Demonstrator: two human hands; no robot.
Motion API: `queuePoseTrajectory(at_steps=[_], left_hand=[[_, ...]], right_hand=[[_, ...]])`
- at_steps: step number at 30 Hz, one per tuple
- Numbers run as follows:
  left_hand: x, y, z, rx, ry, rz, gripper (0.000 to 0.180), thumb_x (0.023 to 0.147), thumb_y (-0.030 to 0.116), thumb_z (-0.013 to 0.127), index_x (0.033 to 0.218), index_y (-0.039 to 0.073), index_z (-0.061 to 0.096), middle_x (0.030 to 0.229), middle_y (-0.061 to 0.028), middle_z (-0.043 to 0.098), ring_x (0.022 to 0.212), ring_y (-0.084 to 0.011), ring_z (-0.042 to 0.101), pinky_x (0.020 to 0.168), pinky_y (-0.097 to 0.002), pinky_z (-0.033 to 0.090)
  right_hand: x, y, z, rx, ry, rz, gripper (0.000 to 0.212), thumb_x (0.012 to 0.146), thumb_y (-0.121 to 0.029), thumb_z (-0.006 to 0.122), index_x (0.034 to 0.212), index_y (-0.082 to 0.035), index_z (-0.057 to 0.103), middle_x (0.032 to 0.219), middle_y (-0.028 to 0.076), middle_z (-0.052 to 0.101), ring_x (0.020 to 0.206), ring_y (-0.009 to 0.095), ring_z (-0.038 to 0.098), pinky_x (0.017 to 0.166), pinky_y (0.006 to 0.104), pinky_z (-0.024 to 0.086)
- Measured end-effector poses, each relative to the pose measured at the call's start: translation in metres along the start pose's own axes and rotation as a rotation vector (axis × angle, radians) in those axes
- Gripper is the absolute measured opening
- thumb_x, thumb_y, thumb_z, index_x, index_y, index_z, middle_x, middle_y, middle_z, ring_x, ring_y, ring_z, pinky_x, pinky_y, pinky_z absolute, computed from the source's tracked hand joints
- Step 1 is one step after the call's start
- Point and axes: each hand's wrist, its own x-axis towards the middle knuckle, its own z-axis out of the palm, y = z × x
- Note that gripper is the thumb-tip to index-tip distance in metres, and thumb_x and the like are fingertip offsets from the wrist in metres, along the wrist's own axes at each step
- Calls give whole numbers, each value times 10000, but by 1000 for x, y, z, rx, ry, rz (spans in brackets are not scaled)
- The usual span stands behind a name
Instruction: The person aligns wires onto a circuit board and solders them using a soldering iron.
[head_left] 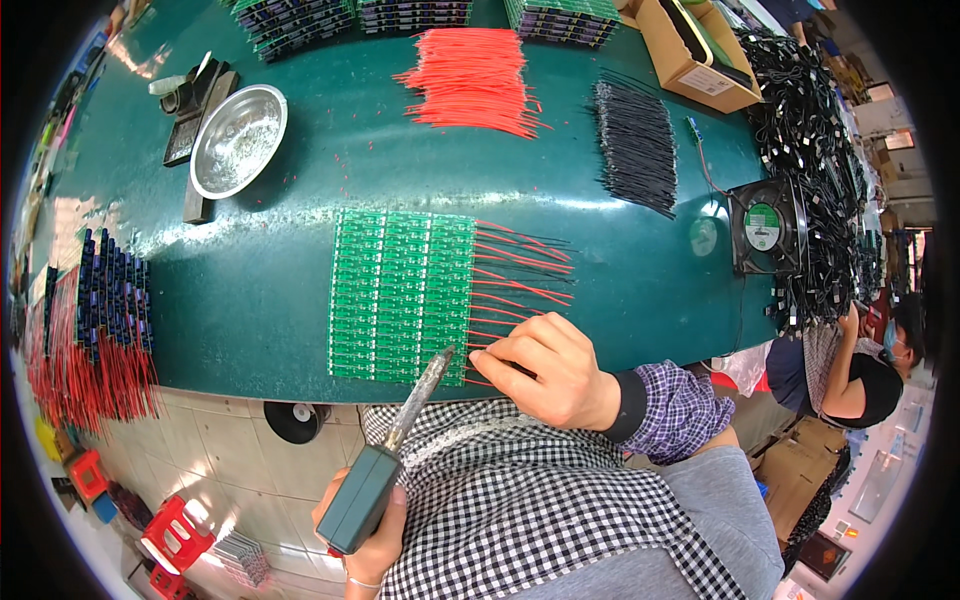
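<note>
Dozens of wired boards (112, 300), dark blue with red leads, stand bundled at the left end of the table (240, 320), whose dark green top is glossy, scuffed and dotted with red bits. Below, red stools (178, 535) stand on pale floor tiles (230, 440). A metal bowl (238, 142) sits farther back on the table. The left hand (385, 530) is wrapped around the grey handle of an iron (360, 497), its tip at the right edge of a green panel (400, 300); whether they touch cannot be told. The panel lies flat near the table's front edge, its white print too small to read. Behind it are stacked boards (415, 14) and a pile of red wires (470, 80). Red and black leads (525, 250) run from the panel's right side, where the right hand (560, 375) has its fingertips drawn together; whether they pinch a lead is unclear. Farther right lie black wires (637, 145), a cardboard box (700, 60) with a white label, a black fan (768, 228) with a round green-and-white label, and heaped black cables (800, 120). Beyond the table, a masked person (850, 385) sits beside them
</note>
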Motion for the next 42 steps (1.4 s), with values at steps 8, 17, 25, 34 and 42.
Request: queuePoseTrajectory(at_steps=[8,17,25,34,42], left_hand=[[-2,-3,-4,42,-53,-29,222,704,22,805,901,-24,714,844,-143,689,685,-286,675,605,-349,525],[1,-3,-3,43,-71,21,209,704,5,792,898,-19,717,854,-144,698,684,-291,685,604,-354,535],[-1,-3,-2,8,-13,35,193,725,32,794,889,-22,708,817,-134,664,663,-288,652,582,-359,502],[-7,-9,-1,-64,29,-48,209,739,53,799,899,-29,694,834,-132,657,682,-263,638,616,-345,500],[-9,-5,-4,-30,21,-79,231,731,57,806,910,-37,693,840,-129,658,682,-251,637,623,-342,503]], right_hand=[[0,0,2,9,18,-4,289,637,-59,752,920,2,755,797,43,659,682,185,610,568,308,453],[-1,1,5,18,39,-1,269,642,-47,766,905,3,750,785,43,655,670,182,604,564,308,447],[-1,1,4,15,33,0,257,654,-36,778,906,2,748,787,44,661,660,176,597,538,303,420],[0,0,4,14,35,17,262,649,-35,788,907,-11,752,795,39,669,676,175,605,541,295,426],[-5,-2,1,33,16,-15,272,697,-84,725,955,4,735,881,61,668,787,202,641,624,317,499]])
